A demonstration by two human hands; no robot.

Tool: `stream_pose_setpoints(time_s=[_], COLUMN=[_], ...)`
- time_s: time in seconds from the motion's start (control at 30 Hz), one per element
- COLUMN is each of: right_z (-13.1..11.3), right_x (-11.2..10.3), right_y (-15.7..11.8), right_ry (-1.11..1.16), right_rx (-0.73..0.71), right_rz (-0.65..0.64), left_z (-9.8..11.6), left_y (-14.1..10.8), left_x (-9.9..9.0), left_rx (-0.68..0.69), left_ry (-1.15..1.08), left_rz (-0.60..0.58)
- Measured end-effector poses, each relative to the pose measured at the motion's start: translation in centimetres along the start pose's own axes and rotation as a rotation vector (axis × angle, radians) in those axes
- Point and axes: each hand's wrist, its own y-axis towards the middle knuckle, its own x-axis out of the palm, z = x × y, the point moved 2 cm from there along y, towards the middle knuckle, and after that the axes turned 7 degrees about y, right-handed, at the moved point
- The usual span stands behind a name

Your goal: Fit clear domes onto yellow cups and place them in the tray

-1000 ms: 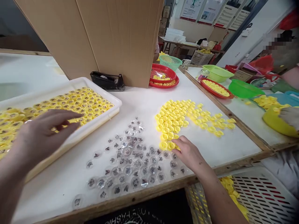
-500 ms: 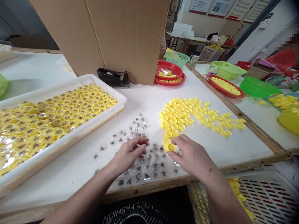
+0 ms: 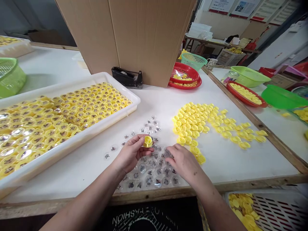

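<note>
My left hand [image 3: 133, 150] pinches a small round yellow plastic cup [image 3: 148, 141] between thumb and fingers, its hollow side facing me. Below it, clear round plastic caps [image 3: 148, 181] with dark printed pictures lie spread over the white table. At their right edge, my right hand [image 3: 183, 160] has thumb and forefinger closed around the edge of one clear cap [image 3: 167, 152], which seems to be still low at the tabletop. Just beyond that hand lies a large cluster of yellow cups [image 3: 190, 120], with a short row trailing towards my wrist.
A white tray [image 3: 134, 102] full of yellow cups with printed clear tops stands on the left. A black tape dispenser [image 3: 127, 78] sits before a tall cardboard box [image 3: 134, 38]. Red plates [image 3: 196, 74] stand behind. A wooden strip [image 3: 255, 120] edges the table on the right.
A yellow cup has passed from my right hand to my left. My right hand has moved left onto the clear caps. The camera view has shifted slightly left.
</note>
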Motion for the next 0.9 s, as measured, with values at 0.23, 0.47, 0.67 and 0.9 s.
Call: stream_pose_setpoints(time_s=[0.23,0.47,0.67,0.9], right_z=[0.1,0.8,0.1,-0.7], right_x=[0.9,-0.6,-0.5,-0.5], right_y=[0.0,0.4,0.7,1.9], right_ry=[0.218,0.669,0.819,0.571], right_rx=[0.013,0.056,-0.022,0.012], right_rz=[0.004,0.101,0.104,0.112], left_z=[-0.7,-0.8,-1.0,-0.8], left_y=[0.0,-0.2,-0.2,-0.1], left_x=[-0.5,-0.2,-0.2,-0.3], left_rx=[0.037,0.026,0.023,0.017], left_ry=[-0.03,0.008,-0.003,-0.029], left_rz=[-0.01,-0.03,-0.049,-0.063])
